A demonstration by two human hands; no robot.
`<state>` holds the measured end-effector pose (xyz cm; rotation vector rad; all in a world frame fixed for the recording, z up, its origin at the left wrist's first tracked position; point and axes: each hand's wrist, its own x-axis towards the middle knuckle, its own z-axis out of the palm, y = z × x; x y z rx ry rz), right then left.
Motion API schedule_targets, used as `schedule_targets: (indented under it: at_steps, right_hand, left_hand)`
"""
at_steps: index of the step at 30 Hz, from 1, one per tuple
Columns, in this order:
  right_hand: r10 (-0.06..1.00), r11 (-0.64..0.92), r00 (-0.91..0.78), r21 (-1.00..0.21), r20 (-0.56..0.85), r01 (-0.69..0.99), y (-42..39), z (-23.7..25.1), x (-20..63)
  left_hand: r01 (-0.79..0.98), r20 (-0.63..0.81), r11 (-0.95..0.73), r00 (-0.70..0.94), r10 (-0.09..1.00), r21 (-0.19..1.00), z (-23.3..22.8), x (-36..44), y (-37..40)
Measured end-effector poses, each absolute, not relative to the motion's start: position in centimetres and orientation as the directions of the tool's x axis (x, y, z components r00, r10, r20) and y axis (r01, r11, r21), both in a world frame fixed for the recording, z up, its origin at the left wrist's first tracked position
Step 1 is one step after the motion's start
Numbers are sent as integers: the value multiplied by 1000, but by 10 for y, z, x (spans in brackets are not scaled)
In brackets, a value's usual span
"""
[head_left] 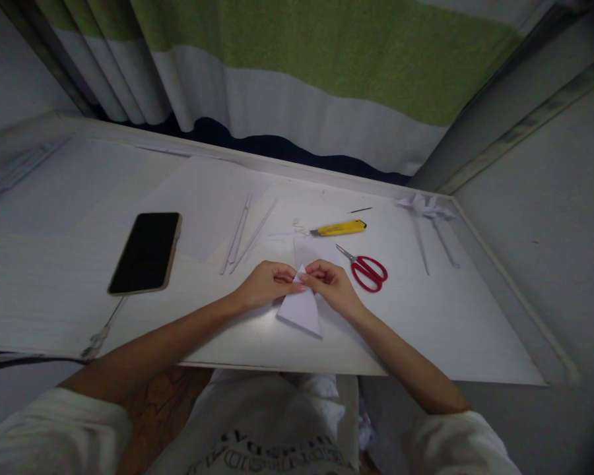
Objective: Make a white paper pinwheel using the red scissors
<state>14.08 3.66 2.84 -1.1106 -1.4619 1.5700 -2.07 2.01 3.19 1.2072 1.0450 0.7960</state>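
Head view's got the left hand (266,285) and right hand (335,287) both pinching a folded paper (301,313) around its pointy tip, fingers (290,289) snug on it, close to the desk's (455,316) front edge. Red-handled scissors (355,259) lie near the right.

White triangular piece of folded paper (298,313), smooth-faced and straight along its base. The narrow tip points toward the back of the white rectangular tabletop (250,346); the broad, slanting base faces its front edge.
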Motion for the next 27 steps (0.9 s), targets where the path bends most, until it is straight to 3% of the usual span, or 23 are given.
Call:
schedule_targets:
  at_steps: [27]
  right_hand:
    - [941, -174, -304, -983, -146, -65, 36, 35, 143]
  left_hand:
    - [158, -158, 113, 310, 938, 981, 38, -25, 18]
